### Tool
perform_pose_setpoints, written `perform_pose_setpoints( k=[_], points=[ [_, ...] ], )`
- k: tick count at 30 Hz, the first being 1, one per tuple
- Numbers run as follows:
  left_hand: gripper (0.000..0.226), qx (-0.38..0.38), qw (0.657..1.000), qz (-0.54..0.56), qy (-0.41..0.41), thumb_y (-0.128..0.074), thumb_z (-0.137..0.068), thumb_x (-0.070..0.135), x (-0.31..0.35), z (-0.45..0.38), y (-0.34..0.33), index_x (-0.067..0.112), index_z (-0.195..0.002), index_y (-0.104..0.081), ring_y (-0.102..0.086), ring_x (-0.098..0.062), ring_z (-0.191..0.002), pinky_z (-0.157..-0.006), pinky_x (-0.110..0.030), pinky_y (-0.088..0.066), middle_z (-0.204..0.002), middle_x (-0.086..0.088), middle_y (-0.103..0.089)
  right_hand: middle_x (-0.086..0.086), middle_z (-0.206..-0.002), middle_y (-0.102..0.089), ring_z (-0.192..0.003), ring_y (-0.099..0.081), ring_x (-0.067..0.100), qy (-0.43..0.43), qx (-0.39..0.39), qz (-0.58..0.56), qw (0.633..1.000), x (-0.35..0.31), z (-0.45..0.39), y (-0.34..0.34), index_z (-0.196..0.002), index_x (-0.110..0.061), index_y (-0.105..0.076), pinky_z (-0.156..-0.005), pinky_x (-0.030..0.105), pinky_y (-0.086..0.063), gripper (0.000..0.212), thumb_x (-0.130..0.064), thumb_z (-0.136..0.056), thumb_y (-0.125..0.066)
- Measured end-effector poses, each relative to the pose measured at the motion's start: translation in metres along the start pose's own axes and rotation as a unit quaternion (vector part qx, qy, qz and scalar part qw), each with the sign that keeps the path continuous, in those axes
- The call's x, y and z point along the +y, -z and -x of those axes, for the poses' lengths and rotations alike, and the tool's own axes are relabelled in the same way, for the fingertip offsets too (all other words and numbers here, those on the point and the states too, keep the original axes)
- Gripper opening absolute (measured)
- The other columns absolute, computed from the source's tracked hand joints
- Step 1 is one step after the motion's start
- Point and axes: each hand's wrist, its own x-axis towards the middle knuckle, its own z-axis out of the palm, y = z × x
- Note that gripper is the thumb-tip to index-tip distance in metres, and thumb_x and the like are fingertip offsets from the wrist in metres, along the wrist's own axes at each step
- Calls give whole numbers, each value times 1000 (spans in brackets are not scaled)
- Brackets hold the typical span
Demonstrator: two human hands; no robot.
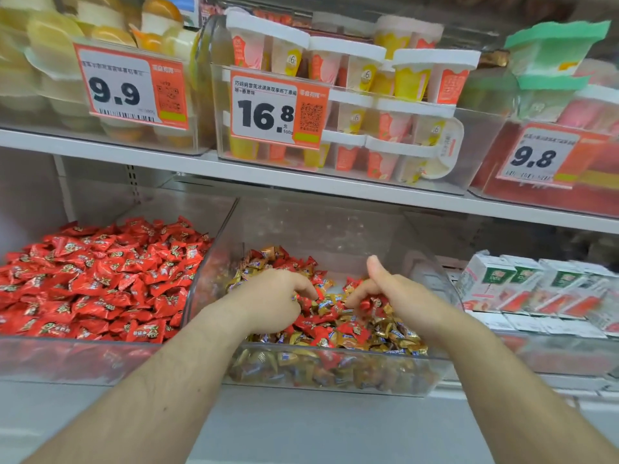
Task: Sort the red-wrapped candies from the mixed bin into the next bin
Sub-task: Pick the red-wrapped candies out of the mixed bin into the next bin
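Red-wrapped candies [351,329] lie scattered among gold-wrapped candies [398,333] in the mixed bin [335,386], a clear plastic container on the lower shelf. Both hands reach into this bin from the front. The left hand [271,299] rests on the pile with fingers curled down into the candies; whether it pinches a piece cannot be told. The right hand [392,296] has its thumb raised and its fingers curled round a red-wrapped piece at the pile surface.

Just beside the mixed bin on the left, sharing a wall line with it, stands the next bin [67,360] (also clear plastic), heaped with red-wrapped candies only [100,272].

To the right of the mixed bin, small cartons [522,286] with green and red print stand in rows.

On the upper shelf [167,162], clear bins hold pudding cups [355,105] with white lids. Price tags read 9.9 [130,85], 16.8 [278,112] and 9.8 [542,155].
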Motion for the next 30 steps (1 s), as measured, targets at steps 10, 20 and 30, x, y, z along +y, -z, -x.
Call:
perform_pose_setpoints(
  k=[10, 20, 30],
  points=[
    [46, -130, 987, -54, -76, -63, -82, 17, 11, -21, -10, 38, -123, -64, -55, 0, -102, -90, -21, -48, -118, 23, -60, 5, -80, -68, -63, -69, 15, 19, 75, -36, 996, 21, -11, 4, -102, -26, -66, -68, 40, -54, 30, -4, -99, -47],
    [18, -94, 993, -51, -59, -66, -80, 16, 3, -24, -20, 30, -91, -62, -57, -8, -74, -69, -30, -53, -85, 14, -58, -5, -55, -58, -55, -54, 11, -47, 151, -18, 987, 24, -23, -9, -53, -13, -60, -48, 23, -41, 30, 4, -77, -51],
    [25, -10, 1000, -5, -22, -70, -78, 14, -16, -17, -15, 35, -81, -56, -58, -6, -77, -62, -20, -49, -91, 11, -61, 3, -123, -64, -110, -61, 24, -54, 84, 231, 968, 7, -40, -34, -127, -23, -60, -86, 33, -50, 54, -49, -81, -73]
  ],
)
